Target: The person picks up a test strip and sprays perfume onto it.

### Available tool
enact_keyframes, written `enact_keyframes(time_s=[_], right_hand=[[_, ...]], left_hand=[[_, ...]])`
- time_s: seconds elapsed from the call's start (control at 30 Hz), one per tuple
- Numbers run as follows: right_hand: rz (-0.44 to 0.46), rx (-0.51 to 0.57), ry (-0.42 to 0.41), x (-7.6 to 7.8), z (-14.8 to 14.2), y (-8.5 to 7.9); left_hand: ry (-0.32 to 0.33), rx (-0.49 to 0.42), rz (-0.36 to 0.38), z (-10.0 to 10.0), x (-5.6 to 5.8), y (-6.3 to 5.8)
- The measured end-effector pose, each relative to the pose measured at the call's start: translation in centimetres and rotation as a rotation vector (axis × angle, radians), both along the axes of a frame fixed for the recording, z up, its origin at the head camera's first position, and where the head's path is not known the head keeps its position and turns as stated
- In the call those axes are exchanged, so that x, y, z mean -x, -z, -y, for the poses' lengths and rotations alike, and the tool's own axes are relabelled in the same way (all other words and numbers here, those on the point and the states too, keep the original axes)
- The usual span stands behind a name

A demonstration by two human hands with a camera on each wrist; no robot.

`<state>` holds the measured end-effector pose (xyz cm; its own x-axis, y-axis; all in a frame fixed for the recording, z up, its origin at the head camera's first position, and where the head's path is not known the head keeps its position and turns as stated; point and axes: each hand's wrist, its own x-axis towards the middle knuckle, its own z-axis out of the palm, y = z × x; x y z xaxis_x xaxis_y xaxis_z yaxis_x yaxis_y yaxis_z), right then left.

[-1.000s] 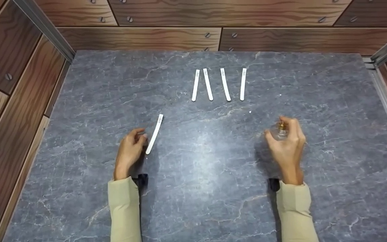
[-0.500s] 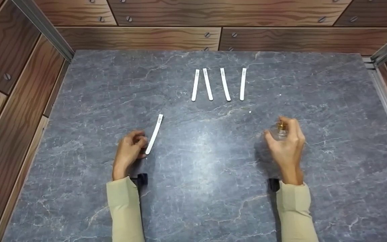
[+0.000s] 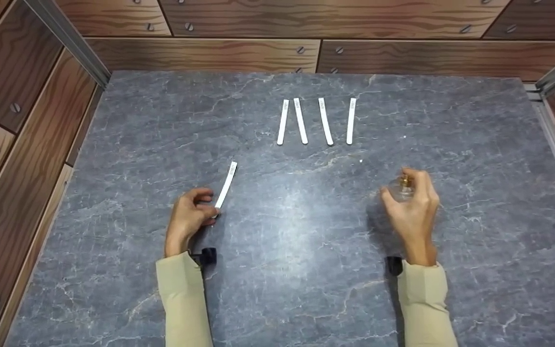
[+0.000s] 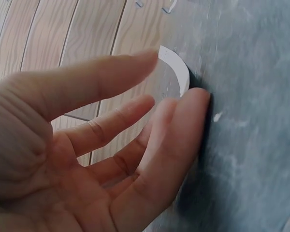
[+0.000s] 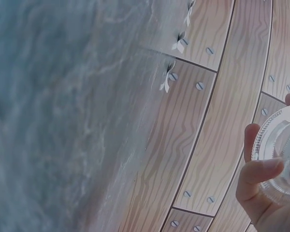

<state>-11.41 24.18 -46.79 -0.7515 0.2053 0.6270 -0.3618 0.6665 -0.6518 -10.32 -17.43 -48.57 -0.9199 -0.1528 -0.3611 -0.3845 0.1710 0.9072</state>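
My left hand is at the near end of a white paper test strip with small print at its far end. In the head view the thumb overlaps that near end. The left wrist view shows a gap between thumb and fingers, with the strip bowed up just past the fingertips, its near end hidden behind them. On the right, my right hand grips a clear glass perfume bottle with a gold neck. The bottle's round, ridged glass shows between fingers and thumb in the right wrist view.
Several similar white strips lie spaced out in a row toward the back of the grey marbled table. Tiny white specks dot the surface near the right hand. Wood-patterned panels wall the back and sides.
My left hand has shifted slightly toward the strip's near end, and its thumb now overlaps it. The right hand keeps its hold on the perfume bottle without moving.
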Motion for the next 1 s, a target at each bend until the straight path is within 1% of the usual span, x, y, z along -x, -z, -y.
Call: enact_keyframes(time_s=[0.07, 0.23, 0.3, 0.4, 0.53, 0.73, 0.83, 1.0], right_hand=[[0.001, 0.001, 0.002, -0.1, 0.1, -0.1], [-0.01, 0.015, 0.015, -0.1, 0.4, 0.0], [-0.012, 0.011, 0.016, -0.1, 0.4, 0.0], [-0.019, -0.001, 0.01, 0.0, 0.3, 0.0], [-0.021, -0.008, -0.002, 0.1, 0.3, 0.1], [-0.015, 0.007, 0.01, 0.1, 0.2, 0.4], [-0.012, -0.006, -0.002, 0.1, 0.1, 0.3], [-0.014, -0.031, -0.016, 0.3, -0.1, 0.1]], left_hand=[[0.0, 0.029, -0.005, 0.0, 0.0, 0.1], [0.012, 0.149, -0.022, -0.1, 0.2, 0.2], [0.012, 0.177, -0.027, -0.2, 0.3, 0.2], [0.001, 0.196, -0.026, -0.4, 0.5, 0.3], [-0.009, 0.24, -0.053, -0.5, 0.7, 0.5], [-0.003, 0.287, -0.125, -1.0, 1.0, 0.7], [-0.007, 0.315, -0.166, -1.2, 1.0, 0.8], [-0.013, 0.341, -0.194, -1.3, 1.1, 0.7]])
